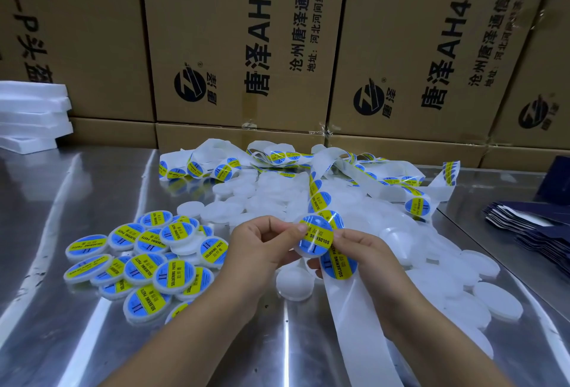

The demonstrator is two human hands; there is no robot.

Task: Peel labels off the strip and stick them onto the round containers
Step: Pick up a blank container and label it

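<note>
My left hand (262, 248) grips a white round container (311, 240) by its left edge, with a blue and yellow label across its face. My right hand (361, 251) pinches the right side of that label and container. Under my right hand runs the white backing strip (354, 318), with another label (337, 263) on it just below the container. The strip loops away to a tangled heap (277, 158) at the back. Several labelled containers (145, 260) lie piled at the left. Plain white containers (462, 288) are spread across the middle and right.
The work surface is a shiny metal table (77, 309). Stacked cardboard boxes (246, 47) wall off the back. White foam pieces (30, 115) are stacked at the far left. Dark blue flat cartons (530, 226) lie at the right edge.
</note>
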